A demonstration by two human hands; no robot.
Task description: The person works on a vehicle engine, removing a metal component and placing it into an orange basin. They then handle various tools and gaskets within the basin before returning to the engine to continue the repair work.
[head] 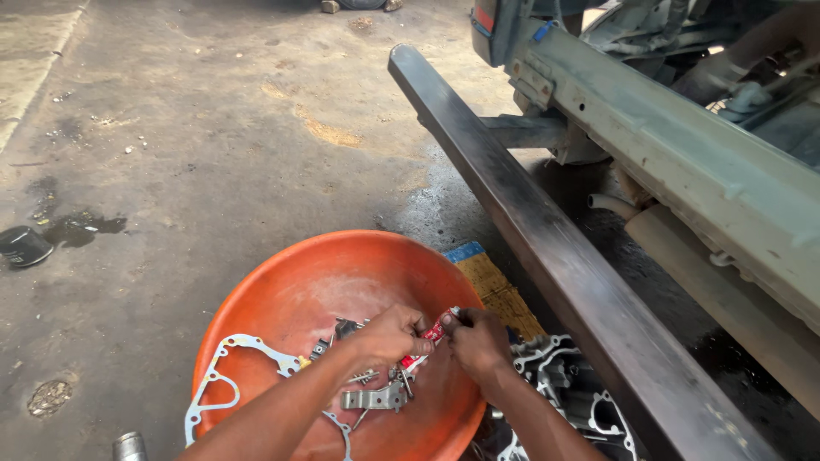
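both hands over the orange basin [282, 290], near its right rim. left hand [389, 335] closed around the lower end of a small red-and-white tube [430, 335]; right hand [478, 341] pinching the tube's upper end with its fingertips. tube is tilted, held just above the parts in the basin.

in the basin under the hands: a flat metal bracket [374, 398], a few bolts [363, 376] and small fittings. a thin grey gasket [224, 376] lies across the basin's left rim, hanging partly over it.

basin sits on stained concrete floor [188, 145]. right of it, a metal engine cover [555, 376], partly hidden by the right forearm. a long dark steel beam [530, 213] runs diagonally past the basin's right side, vehicle underside [683, 162] beyond it. black round filter [24, 246] at the floor's left edge, well apart.
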